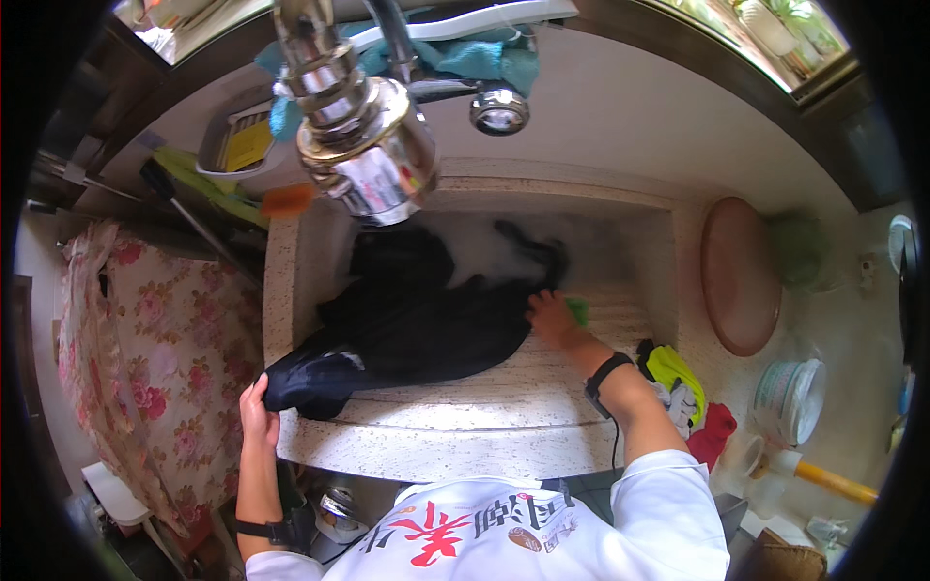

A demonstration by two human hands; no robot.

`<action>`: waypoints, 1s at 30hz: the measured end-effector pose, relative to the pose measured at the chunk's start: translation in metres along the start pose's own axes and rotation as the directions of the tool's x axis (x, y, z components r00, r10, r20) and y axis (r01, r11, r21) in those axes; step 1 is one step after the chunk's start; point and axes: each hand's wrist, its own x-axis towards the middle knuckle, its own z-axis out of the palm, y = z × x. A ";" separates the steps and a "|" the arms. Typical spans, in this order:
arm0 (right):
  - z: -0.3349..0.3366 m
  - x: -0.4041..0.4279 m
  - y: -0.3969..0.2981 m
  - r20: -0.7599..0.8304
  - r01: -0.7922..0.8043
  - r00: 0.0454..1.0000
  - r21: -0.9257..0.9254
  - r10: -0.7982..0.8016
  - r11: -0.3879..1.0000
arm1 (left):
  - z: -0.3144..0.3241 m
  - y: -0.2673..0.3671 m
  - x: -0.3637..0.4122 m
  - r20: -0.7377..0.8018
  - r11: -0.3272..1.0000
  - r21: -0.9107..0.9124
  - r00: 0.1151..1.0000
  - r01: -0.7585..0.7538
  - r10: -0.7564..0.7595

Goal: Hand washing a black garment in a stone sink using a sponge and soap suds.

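A black garment (436,327) is spread across the stone laundry sink (479,443), over its ridged washboard slope (617,312). My left hand (260,410) grips the garment's left end at the front left corner of the sink. At the garment's right edge, my right hand (556,319) has its fingers curled on the cloth. A small green object (577,311) shows just beyond that hand, partly hidden by it; I cannot tell what it is. Dark cloth strips (541,250) trail into the cloudy basin behind.
A chrome faucet (363,145) hangs over the back left. On the right ledge lie a yellow-green cloth (676,374) and a red cloth (712,436). A pink basin (741,276) leans beyond them, near a white tub (788,399). Floral fabric (167,356) covers something at left.
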 end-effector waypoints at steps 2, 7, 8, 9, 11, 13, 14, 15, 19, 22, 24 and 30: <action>-0.008 0.003 0.022 -0.086 -0.091 0.992 -0.025 0.089 0.996 | 0.009 0.022 0.007 -0.025 0.996 0.036 0.997 -0.077 0.077; -0.079 -0.019 0.128 -0.493 -0.473 0.752 0.058 0.437 0.879 | 0.055 0.091 0.005 0.017 0.950 0.104 0.955 -0.295 0.295; -0.089 -0.041 0.148 -0.491 -0.533 0.722 0.054 0.488 0.844 | 0.083 0.090 -0.006 0.023 0.956 0.140 0.966 -0.260 0.259; -0.092 -0.061 0.161 -0.488 -0.545 0.719 0.047 0.495 0.837 | 0.114 0.086 -0.020 0.024 0.958 0.178 0.974 -0.225 0.224; -0.094 -0.078 0.173 -0.556 -0.551 0.661 0.097 0.504 0.829 | 0.080 0.041 -0.020 0.169 0.895 0.351 0.959 -0.276 0.230; -0.047 -0.099 0.194 -0.465 -0.624 0.695 -0.012 0.548 0.781 | 0.074 -0.029 -0.020 0.135 0.808 0.568 0.986 -0.157 0.097; -0.022 -0.102 0.193 -0.370 -0.664 0.719 -0.118 0.588 0.738 | 0.074 -0.068 -0.018 0.086 0.802 0.594 0.996 -0.070 0.024; -0.003 -0.098 0.181 -0.360 -0.652 0.731 -0.118 0.579 0.749 | 0.062 -0.092 -0.018 0.111 0.699 0.714 0.992 -0.038 -0.059; 0.020 -0.094 0.155 0.036 -0.619 0.785 -0.009 0.619 0.785 | 0.085 -0.106 -0.026 0.503 -0.108 0.861 0.804 -0.496 0.317; -0.025 -0.038 0.082 -0.037 -0.464 0.852 0.408 0.522 0.786 | 0.132 -0.095 -0.017 0.673 0.003 0.696 0.654 -0.718 0.347; -0.029 -0.003 0.032 -0.028 -0.389 0.890 0.470 0.454 0.792 | 0.174 -0.135 0.000 0.892 -0.102 0.438 0.418 -0.893 0.174; 0.028 -0.002 -0.053 -0.189 -0.282 0.881 0.526 0.434 0.802 | 0.184 -0.186 -0.013 0.759 -0.152 0.491 0.507 -0.858 -0.408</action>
